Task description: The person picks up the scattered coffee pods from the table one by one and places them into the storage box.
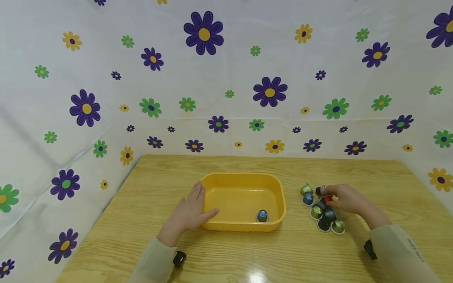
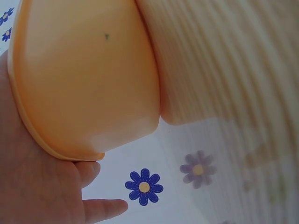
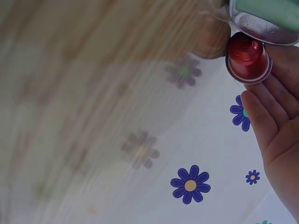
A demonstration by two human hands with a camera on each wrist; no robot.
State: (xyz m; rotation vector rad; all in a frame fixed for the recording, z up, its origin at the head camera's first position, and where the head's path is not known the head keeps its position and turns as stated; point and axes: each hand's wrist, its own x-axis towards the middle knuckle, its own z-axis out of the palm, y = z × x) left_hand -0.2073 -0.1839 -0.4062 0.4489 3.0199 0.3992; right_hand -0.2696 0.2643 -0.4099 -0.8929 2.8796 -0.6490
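Observation:
A yellow plastic tray (image 1: pixel 244 179) sits on the wooden table, with one blue-topped coffee capsule (image 1: pixel 262 215) inside near its front right corner. My left hand (image 1: pixel 189 210) rests along the tray's left side, fingers extended outside the wall and thumb over the rim. My right hand (image 1: pixel 348 200) reaches into a cluster of coffee capsules to the right of the tray. Its thumb and fingers lie about a red capsule (image 3: pixel 247 56), the fingers straight and partly behind it. Beside the red one are a black capsule (image 1: pixel 330 214) and a green capsule (image 1: pixel 338 226).
More capsules lie loosely together, including a pale green capsule (image 1: pixel 306 189) and a blue capsule (image 1: pixel 308 198). A white cloth (image 1: pixel 226 70) with printed flowers rises behind and beside the wooden table (image 1: pixel 226 251).

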